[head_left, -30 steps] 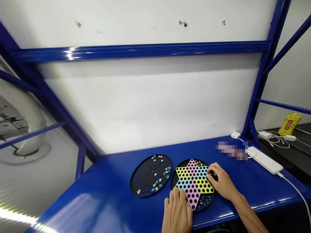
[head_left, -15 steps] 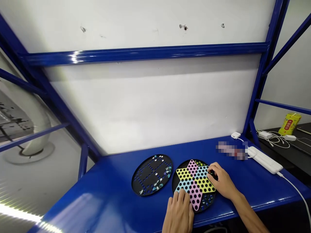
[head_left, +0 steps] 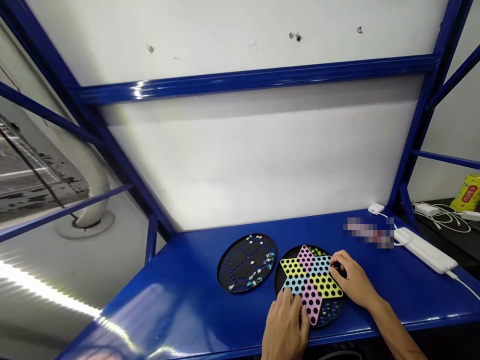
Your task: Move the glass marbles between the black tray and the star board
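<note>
A round black Chinese checkers board (head_left: 278,278) lies near the table's front edge, with a pink, yellow and blue star (head_left: 311,302) full of holes. Yellow-green marbles (head_left: 317,251) sit in its far right rim compartment, blue marbles (head_left: 329,311) in the near right one. My left hand (head_left: 285,325) is curled over the near left rim, thumb bent beside the pink point; its fingertips are largely hidden. At the right side, my right hand (head_left: 352,280) brings thumb and index fingertip close together over the rim compartment. Whatever either hand holds is too small or hidden.
Left of it lies a second round black board (head_left: 237,265) with white pieces and blue-green glass marbles. A white power strip (head_left: 425,250) with cables sits at the table's right. Blue frame bars (head_left: 255,79) and a white panel (head_left: 255,160) stand behind.
The view has shifted, so the boards appear farther right. My left thumb and index finger show a wider gap. My right hand keeps its place at the board's right rim.
</note>
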The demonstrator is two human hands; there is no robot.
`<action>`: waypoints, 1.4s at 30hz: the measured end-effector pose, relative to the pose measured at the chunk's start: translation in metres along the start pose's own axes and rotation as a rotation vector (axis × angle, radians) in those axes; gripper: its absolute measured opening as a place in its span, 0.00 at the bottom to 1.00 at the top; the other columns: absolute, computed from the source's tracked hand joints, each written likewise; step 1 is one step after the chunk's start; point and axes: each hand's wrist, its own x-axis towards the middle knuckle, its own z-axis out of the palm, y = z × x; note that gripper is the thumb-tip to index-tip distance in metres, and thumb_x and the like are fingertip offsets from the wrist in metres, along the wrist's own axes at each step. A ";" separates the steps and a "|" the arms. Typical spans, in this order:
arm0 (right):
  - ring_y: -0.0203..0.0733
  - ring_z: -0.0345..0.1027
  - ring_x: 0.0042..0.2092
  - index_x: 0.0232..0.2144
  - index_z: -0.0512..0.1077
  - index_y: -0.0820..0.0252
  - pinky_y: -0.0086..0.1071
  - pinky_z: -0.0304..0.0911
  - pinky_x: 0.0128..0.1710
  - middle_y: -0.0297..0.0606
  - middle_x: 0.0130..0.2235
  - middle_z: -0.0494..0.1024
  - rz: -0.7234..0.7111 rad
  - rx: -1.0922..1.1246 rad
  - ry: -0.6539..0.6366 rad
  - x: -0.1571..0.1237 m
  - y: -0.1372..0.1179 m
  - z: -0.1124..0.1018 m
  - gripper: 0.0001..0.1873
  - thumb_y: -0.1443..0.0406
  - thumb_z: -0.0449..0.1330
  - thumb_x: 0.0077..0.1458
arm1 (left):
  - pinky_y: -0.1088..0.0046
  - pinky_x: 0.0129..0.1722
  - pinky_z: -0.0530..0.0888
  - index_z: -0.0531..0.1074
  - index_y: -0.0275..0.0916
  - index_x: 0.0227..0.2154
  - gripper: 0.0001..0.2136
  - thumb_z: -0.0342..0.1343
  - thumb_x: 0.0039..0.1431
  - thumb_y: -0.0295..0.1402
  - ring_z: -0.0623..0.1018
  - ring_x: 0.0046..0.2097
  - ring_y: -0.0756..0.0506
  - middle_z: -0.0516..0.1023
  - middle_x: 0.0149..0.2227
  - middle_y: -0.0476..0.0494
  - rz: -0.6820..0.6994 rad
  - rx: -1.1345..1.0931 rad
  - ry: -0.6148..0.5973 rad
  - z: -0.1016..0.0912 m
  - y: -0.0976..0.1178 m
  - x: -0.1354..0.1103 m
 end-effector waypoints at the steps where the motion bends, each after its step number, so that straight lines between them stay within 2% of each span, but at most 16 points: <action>1: 0.41 0.68 0.34 0.36 0.69 0.52 0.38 0.67 0.38 0.38 0.45 0.74 0.001 0.004 -0.006 0.000 0.000 0.000 0.12 0.54 0.51 0.63 | 0.71 0.35 0.67 0.67 0.41 0.29 0.09 0.46 0.63 0.27 0.72 0.36 0.47 0.72 0.35 0.46 0.000 -0.004 -0.006 0.000 0.000 0.000; 11: 0.40 0.67 0.34 0.36 0.69 0.52 0.37 0.66 0.38 0.37 0.45 0.74 0.018 0.026 -0.016 -0.001 -0.001 0.000 0.11 0.55 0.51 0.63 | 0.68 0.34 0.64 0.68 0.42 0.26 0.14 0.44 0.67 0.27 0.73 0.34 0.46 0.75 0.29 0.49 0.152 0.014 -0.007 -0.010 0.002 0.007; 14: 0.40 0.67 0.34 0.35 0.69 0.52 0.37 0.66 0.37 0.37 0.45 0.74 0.014 0.039 -0.018 0.000 -0.003 -0.001 0.12 0.55 0.50 0.63 | 0.70 0.33 0.64 0.67 0.42 0.25 0.16 0.42 0.68 0.29 0.74 0.31 0.46 0.75 0.26 0.50 0.160 0.029 -0.045 -0.010 -0.008 0.015; 16: 0.40 0.67 0.34 0.35 0.69 0.53 0.37 0.66 0.37 0.38 0.45 0.74 0.014 0.055 -0.018 0.000 -0.005 -0.002 0.12 0.55 0.50 0.63 | 0.70 0.31 0.64 0.67 0.41 0.25 0.17 0.39 0.70 0.32 0.75 0.30 0.47 0.75 0.25 0.48 0.053 0.060 -0.081 -0.014 -0.024 0.026; 18: 0.41 0.68 0.36 0.35 0.69 0.52 0.37 0.66 0.38 0.38 0.45 0.73 0.017 0.068 -0.015 0.000 -0.007 -0.003 0.11 0.56 0.50 0.63 | 0.71 0.30 0.64 0.68 0.41 0.29 0.18 0.36 0.72 0.35 0.76 0.30 0.46 0.76 0.27 0.46 -0.142 0.115 -0.120 -0.020 -0.048 0.041; 21: 0.42 0.69 0.38 0.35 0.69 0.52 0.37 0.66 0.39 0.37 0.45 0.73 0.022 0.070 -0.012 0.000 -0.009 -0.004 0.11 0.56 0.51 0.63 | 0.71 0.31 0.66 0.68 0.38 0.37 0.17 0.35 0.72 0.37 0.79 0.35 0.44 0.78 0.32 0.43 -0.357 0.190 -0.197 -0.031 -0.084 0.065; 23: 0.42 0.69 0.38 0.35 0.69 0.52 0.36 0.67 0.39 0.37 0.44 0.73 0.024 0.064 -0.012 0.000 -0.010 -0.004 0.11 0.56 0.51 0.63 | 0.70 0.34 0.67 0.69 0.38 0.40 0.16 0.37 0.71 0.38 0.79 0.40 0.42 0.79 0.36 0.41 -0.379 0.225 -0.261 -0.037 -0.101 0.076; 25: 0.41 0.69 0.38 0.34 0.69 0.52 0.36 0.66 0.38 0.36 0.44 0.73 0.023 0.059 -0.008 0.000 -0.010 -0.005 0.11 0.56 0.51 0.63 | 0.68 0.37 0.68 0.70 0.39 0.42 0.16 0.39 0.70 0.38 0.77 0.44 0.40 0.78 0.40 0.40 -0.341 0.254 -0.306 -0.041 -0.107 0.081; 28: 0.41 0.69 0.37 0.34 0.68 0.53 0.36 0.66 0.38 0.37 0.44 0.73 0.015 0.057 -0.008 0.000 -0.011 -0.005 0.11 0.56 0.50 0.64 | 0.64 0.40 0.69 0.72 0.40 0.42 0.15 0.39 0.70 0.38 0.75 0.47 0.39 0.76 0.42 0.41 -0.278 0.234 -0.264 -0.045 -0.094 0.074; 30: 0.41 0.68 0.37 0.35 0.68 0.53 0.36 0.66 0.38 0.37 0.44 0.73 0.020 0.054 -0.014 0.000 -0.010 -0.005 0.11 0.56 0.50 0.64 | 0.65 0.42 0.70 0.72 0.41 0.40 0.15 0.38 0.70 0.36 0.75 0.46 0.41 0.76 0.42 0.42 -0.190 0.126 -0.220 -0.048 -0.073 0.061; 33: 0.41 0.68 0.38 0.35 0.69 0.53 0.37 0.66 0.39 0.37 0.44 0.73 0.026 0.059 -0.020 0.001 -0.009 -0.005 0.11 0.57 0.51 0.63 | 0.69 0.42 0.69 0.71 0.44 0.39 0.12 0.42 0.69 0.35 0.75 0.42 0.45 0.75 0.41 0.46 0.033 -0.040 -0.217 -0.051 -0.035 0.034; 36: 0.42 0.68 0.38 0.35 0.69 0.53 0.37 0.65 0.40 0.38 0.45 0.73 0.024 0.068 -0.023 0.001 -0.009 -0.006 0.11 0.57 0.51 0.63 | 0.68 0.40 0.68 0.70 0.45 0.39 0.06 0.49 0.65 0.34 0.74 0.41 0.44 0.75 0.40 0.47 0.144 -0.014 -0.192 -0.046 -0.009 0.012; 38: 0.42 0.68 0.37 0.35 0.68 0.53 0.38 0.65 0.39 0.38 0.45 0.73 0.030 0.065 -0.025 0.001 -0.010 -0.007 0.11 0.56 0.50 0.63 | 0.67 0.39 0.67 0.70 0.44 0.39 0.05 0.50 0.64 0.34 0.74 0.41 0.43 0.76 0.40 0.46 0.167 0.045 -0.172 -0.037 -0.003 0.003; 42: 0.41 0.68 0.36 0.33 0.68 0.53 0.38 0.65 0.39 0.37 0.44 0.73 0.023 0.046 -0.008 0.001 -0.012 -0.007 0.11 0.57 0.50 0.63 | 0.65 0.39 0.65 0.71 0.41 0.37 0.07 0.48 0.65 0.34 0.74 0.41 0.42 0.76 0.40 0.43 0.184 0.170 -0.121 -0.014 -0.007 -0.005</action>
